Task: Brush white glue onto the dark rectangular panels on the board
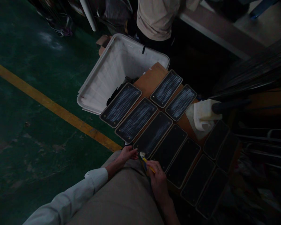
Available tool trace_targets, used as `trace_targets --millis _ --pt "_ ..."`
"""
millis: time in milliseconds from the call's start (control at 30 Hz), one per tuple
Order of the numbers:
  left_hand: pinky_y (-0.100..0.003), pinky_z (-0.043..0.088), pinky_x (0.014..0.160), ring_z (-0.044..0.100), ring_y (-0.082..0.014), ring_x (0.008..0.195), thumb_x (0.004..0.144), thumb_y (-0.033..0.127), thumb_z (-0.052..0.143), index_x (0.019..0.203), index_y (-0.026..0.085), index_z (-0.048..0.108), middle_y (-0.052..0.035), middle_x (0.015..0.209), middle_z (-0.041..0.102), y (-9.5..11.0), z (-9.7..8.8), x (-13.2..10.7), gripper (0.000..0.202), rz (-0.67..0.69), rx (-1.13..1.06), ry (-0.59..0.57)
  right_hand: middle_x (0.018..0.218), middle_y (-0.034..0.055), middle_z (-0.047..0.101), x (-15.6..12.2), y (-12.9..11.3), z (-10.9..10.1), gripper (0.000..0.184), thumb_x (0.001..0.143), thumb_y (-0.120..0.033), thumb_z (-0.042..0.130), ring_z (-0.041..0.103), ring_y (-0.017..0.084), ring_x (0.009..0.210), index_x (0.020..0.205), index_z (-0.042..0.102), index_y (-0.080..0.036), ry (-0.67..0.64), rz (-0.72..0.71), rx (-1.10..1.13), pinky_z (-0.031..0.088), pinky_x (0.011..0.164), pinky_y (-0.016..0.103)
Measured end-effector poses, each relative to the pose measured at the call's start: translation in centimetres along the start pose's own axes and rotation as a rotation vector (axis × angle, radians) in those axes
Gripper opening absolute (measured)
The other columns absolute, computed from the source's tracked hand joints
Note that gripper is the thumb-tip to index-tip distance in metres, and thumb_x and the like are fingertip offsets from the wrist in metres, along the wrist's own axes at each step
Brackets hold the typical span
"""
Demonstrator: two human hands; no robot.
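My right hand point(157, 176) is closed round the yellow handle of a small brush point(144, 157). The pale bristles are at the near end of a dark rectangular panel point(152, 134), which has rounded corners, a light rim and a faint whitish smear. Beside the brush tip, my left hand point(129, 153) has its fingers drawn together at the panel's near corner; whether they pinch anything is too dark to make out. White streaks cover the neighbouring panel point(136, 120) and another streaked panel point(120, 105) farther left. To the right lies a plain dark panel point(170, 147).
Several more panels lie on a brown board point(152, 76). Behind it stands a large white bin point(107, 72); a whitish plastic jug point(204, 114) is at right. A person in a beige shirt point(156, 18) stands beyond. A yellow line point(53, 107) crosses the green floor.
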State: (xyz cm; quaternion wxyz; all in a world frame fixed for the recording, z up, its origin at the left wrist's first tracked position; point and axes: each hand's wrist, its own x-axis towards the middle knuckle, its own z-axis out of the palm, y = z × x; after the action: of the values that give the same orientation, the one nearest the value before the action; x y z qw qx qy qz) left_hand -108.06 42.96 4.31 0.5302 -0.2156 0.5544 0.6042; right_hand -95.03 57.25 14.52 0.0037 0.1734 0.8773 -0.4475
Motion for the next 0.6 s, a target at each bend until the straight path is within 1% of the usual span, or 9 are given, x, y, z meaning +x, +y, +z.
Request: trace_targets --millis 100,167,267,333,400,433,500,533,600 --pt "-0.025 0.055 0.053 0.067 -0.0154 0.054 0.073 0.041 0.078 0.081 0.012 0.059 -0.0029 0.063 0.067 -0.1 -0.2 0.3 0.036 0.008 0.000 -0.013 0.106 0.0060 0.065 2.7 0.5 -2.3 0.020 0.097 -0.022 0.048 0.066 0.018 0.100 0.109 0.064 -0.025 0.081 0.011 0.033 0.057 0.090 0.033" --pt "-0.025 0.055 0.053 0.067 -0.0155 0.053 0.070 0.046 0.080 0.080 0.012 0.059 -0.0030 0.062 0.067 -0.1 -0.3 0.5 0.041 0.000 0.005 -0.017 0.108 0.0068 0.064 5.7 1.4 -4.1 0.020 0.097 -0.022 0.048 0.065 0.019 0.103 0.110 0.064 -0.024 0.172 -0.050 -0.005 0.056 0.092 0.036" --pt "-0.026 0.055 0.053 0.067 -0.0161 0.052 0.067 0.049 0.081 0.077 0.012 0.059 -0.0038 0.061 0.067 -0.2 -0.4 0.9 0.044 -0.010 0.025 -0.020 0.109 0.0081 0.064 10.9 3.1 -6.4 0.021 0.097 -0.024 0.049 0.063 0.020 0.106 0.113 0.063 -0.023 0.308 -0.162 -0.128 0.054 0.095 0.038" --pt "-0.027 0.055 0.053 0.067 -0.0166 0.051 0.067 0.050 0.080 0.077 0.013 0.059 -0.0037 0.060 0.067 -0.3 -0.5 1.0 0.044 -0.009 0.038 -0.021 0.109 0.0094 0.064 14.1 4.1 -7.1 0.022 0.098 -0.026 0.048 0.063 0.020 0.106 0.113 0.064 -0.021 0.360 -0.208 -0.232 0.053 0.095 0.039" --pt "-0.027 0.055 0.053 0.067 -0.0166 0.052 0.068 0.050 0.080 0.078 0.013 0.059 -0.0031 0.060 0.067 -0.3 -0.5 1.0 0.043 -0.007 0.042 -0.019 0.108 0.0111 0.064 16.1 4.9 -7.0 0.024 0.099 -0.026 0.046 0.063 0.021 0.104 0.111 0.064 -0.018 0.365 -0.226 -0.308 0.054 0.093 0.039" --pt "-0.026 0.054 0.053 0.067 -0.0162 0.051 0.068 0.049 0.080 0.078 0.013 0.058 -0.0026 0.059 0.067 -0.3 -0.5 1.0 0.043 -0.005 0.038 -0.014 0.108 0.0118 0.064 16.5 5.2 -6.6 0.025 0.099 -0.026 0.045 0.063 0.021 0.104 0.110 0.065 -0.016 0.349 -0.229 -0.330 0.054 0.093 0.039" --pt "-0.025 0.054 0.052 0.067 -0.0156 0.052 0.068 0.048 0.080 0.078 0.013 0.058 -0.0021 0.060 0.067 -0.2 -0.5 0.9 0.042 0.009 0.023 -0.006 0.109 0.0124 0.064 15.8 5.4 -5.2 0.026 0.100 -0.024 0.042 0.063 0.022 0.106 0.112 0.064 -0.016 0.280 -0.229 -0.342 0.054 0.093 0.040" --pt "-0.025 0.054 0.052 0.067 -0.0157 0.052 0.068 0.048 0.080 0.079 0.013 0.058 -0.0020 0.062 0.067 -0.1 -0.4 0.8 0.042 0.021 0.016 -0.005 0.110 0.0124 0.064 14.7 5.2 -4.3 0.027 0.100 -0.022 0.041 0.062 0.022 0.108 0.113 0.064 -0.016 0.238 -0.225 -0.334 0.054 0.094 0.041" --pt "-0.025 0.055 0.051 0.068 -0.0164 0.053 0.068 0.047 0.080 0.079 0.013 0.057 -0.0024 0.063 0.067 -0.1 -0.3 0.7 0.043 0.027 0.012 -0.004 0.113 0.0117 0.064 11.7 4.5 -2.5 0.029 0.099 -0.019 0.040 0.061 0.021 0.111 0.117 0.063 -0.018 0.144 -0.212 -0.293 0.053 0.097 0.041"
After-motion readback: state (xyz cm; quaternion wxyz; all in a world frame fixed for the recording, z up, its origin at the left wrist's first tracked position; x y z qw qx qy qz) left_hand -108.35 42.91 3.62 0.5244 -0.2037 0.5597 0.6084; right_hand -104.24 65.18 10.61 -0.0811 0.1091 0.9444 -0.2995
